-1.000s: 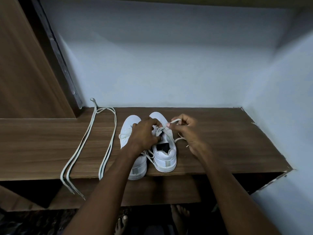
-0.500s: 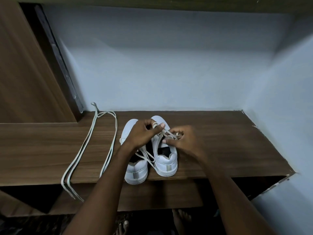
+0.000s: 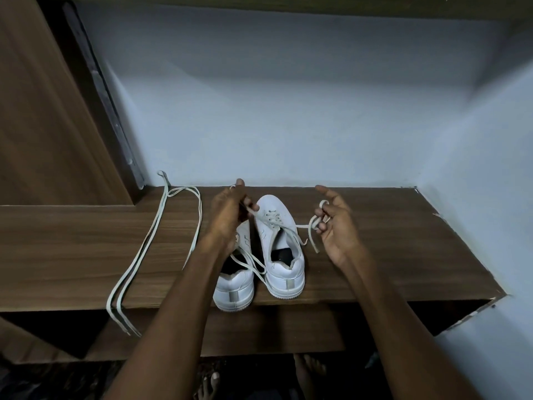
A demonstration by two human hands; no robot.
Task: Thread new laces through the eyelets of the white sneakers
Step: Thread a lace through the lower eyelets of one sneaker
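Left hand (image 3: 229, 216) and right hand (image 3: 334, 223), raised apart, each pinch a lace (image 3: 291, 229) end.

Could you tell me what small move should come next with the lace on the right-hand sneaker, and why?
Probably draw both ends outward evenly. The left hand and right hand each hold an end of the pale flat lace, which hangs slack across the white sneaker.

No readable text, brand, number or sign shows anywhere on the white sneakers (image 3: 284, 249) or shelf (image 3: 86, 249).
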